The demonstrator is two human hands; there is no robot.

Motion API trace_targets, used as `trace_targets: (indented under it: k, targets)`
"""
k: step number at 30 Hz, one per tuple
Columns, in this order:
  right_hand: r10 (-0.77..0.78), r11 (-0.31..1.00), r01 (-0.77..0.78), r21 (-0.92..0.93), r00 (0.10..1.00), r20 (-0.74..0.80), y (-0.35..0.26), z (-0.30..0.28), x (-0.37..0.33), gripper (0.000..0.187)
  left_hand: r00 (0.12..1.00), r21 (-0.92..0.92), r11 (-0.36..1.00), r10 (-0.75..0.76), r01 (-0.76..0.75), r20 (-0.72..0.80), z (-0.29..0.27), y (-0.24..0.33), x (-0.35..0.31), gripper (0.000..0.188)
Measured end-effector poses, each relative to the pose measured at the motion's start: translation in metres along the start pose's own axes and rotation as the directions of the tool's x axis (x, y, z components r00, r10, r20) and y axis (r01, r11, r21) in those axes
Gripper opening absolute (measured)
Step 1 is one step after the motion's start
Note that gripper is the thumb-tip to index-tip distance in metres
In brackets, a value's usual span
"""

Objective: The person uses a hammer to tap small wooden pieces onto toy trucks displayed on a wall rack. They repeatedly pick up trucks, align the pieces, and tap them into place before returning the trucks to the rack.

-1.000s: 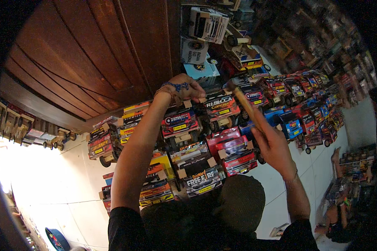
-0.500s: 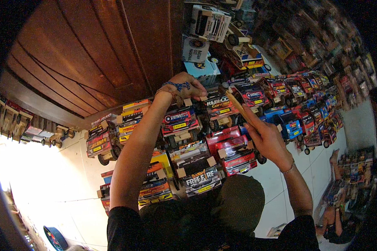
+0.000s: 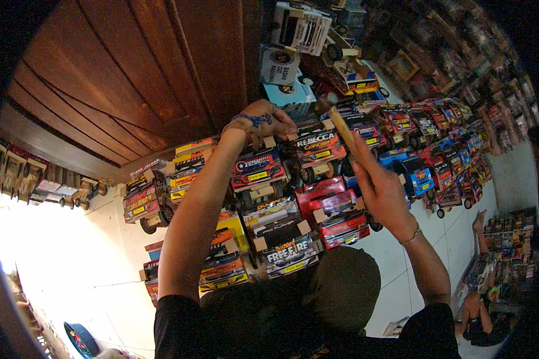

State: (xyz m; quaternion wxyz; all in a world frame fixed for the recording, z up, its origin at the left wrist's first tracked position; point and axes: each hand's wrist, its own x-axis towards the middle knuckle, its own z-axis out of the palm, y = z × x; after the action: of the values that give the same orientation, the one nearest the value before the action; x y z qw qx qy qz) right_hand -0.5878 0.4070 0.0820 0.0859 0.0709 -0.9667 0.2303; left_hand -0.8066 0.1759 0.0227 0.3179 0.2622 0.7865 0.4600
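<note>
My right hand [image 3: 382,188] grips a light wooden stick [image 3: 343,128], which slants up and leftward over the toy trucks. Its far end is blurred. My left hand [image 3: 272,121], with a blue band at the wrist, is at the top of the rows with its fingers curled down. Those fingertips are at the upper left corner of a black toy truck [image 3: 317,145] with orange and white print, near a small wooden tab. What they pinch, if anything, is hidden. Below the left hand stands a red and blue toy truck [image 3: 257,169].
Rows of wooden toy trucks [image 3: 395,119] run off to the right. A black-fronted truck [image 3: 289,254] and a red one [image 3: 344,224] stand nearest me. Dark wooden panelling [image 3: 132,72] rises at upper left, beside a light blue box [image 3: 290,99]. Another person [image 3: 484,311] is at far right.
The wooden stick has swung slightly more upright, and my right hand has shifted a little. My left hand stays in nearly the same place.
</note>
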Motion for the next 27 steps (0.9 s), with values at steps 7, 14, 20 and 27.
trace_targets:
  k: [7,14,20,27]
  targets:
    - [-0.076,0.996,0.072,-0.052,0.995,-0.062,-0.001,-0.002,-0.001,0.064,0.997,-0.025,0.997,0.072,-0.072,0.024,-0.001,-0.009,0.005,0.023]
    - [0.062,0.984,-0.027,-0.175,0.977,0.202,-0.003,-0.003,0.005,0.057,0.997,0.022,0.997,0.074,-0.074,0.012,-0.001,-0.015,0.011,0.023]
    - [-0.052,0.998,0.051,-0.034,0.998,-0.028,-0.017,-0.014,0.007,0.055,0.995,-0.01,0.995,0.1,-0.1,-0.012,0.002,-0.012,0.009,0.026]
    - [0.117,0.99,-0.08,0.12,0.928,-0.353,-0.019,-0.037,-0.029,0.049,0.948,0.33,0.929,0.245,-0.169,-0.202,-0.016,0.022,-0.024,0.031]
